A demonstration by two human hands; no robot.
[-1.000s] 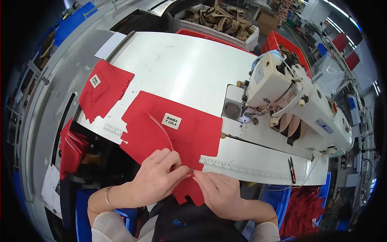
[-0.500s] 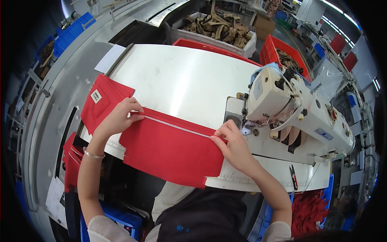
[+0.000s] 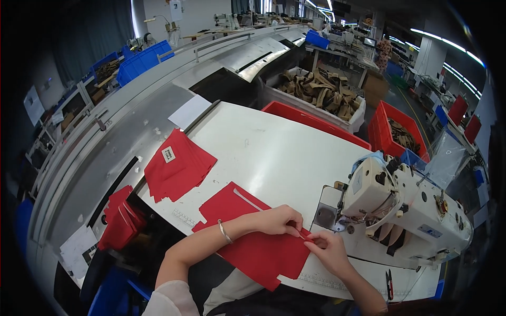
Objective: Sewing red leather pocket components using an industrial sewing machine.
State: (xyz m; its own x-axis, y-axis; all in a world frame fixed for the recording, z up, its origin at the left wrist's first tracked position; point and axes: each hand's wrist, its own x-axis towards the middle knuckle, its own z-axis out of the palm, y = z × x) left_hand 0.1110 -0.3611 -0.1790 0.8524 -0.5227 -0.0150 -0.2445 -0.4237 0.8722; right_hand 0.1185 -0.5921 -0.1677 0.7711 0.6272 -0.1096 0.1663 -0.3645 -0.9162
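A red fabric panel (image 3: pixel 266 256) with a narrow pale strip (image 3: pixel 245 199) along its far edge lies on the white sewing table, its near edge hanging over the front. My left hand (image 3: pixel 282 219) reaches across the panel and pinches its right-hand corner. Close beside it, my right hand (image 3: pixel 328 249) grips the same corner between thumb and fingers. The fabric is folded up a little between the two hands, and the far left end of the panel lies loose. Just beyond my right hand stands a white sewing machine (image 3: pixel 421 210).
Red fabric pieces (image 3: pixel 179 166) with a pale label lie stacked at the table's left. More red pieces (image 3: pixel 121 218) hang beside it. Thread snips (image 3: pixel 389 285) rest at the front right. Behind stand a white bin (image 3: pixel 361 111) of brown strips and a red crate (image 3: pixel 379 138).
My left hand has let go of the panel's left end and moved right to join my right hand at the right corner. The view has tilted up and shifted.
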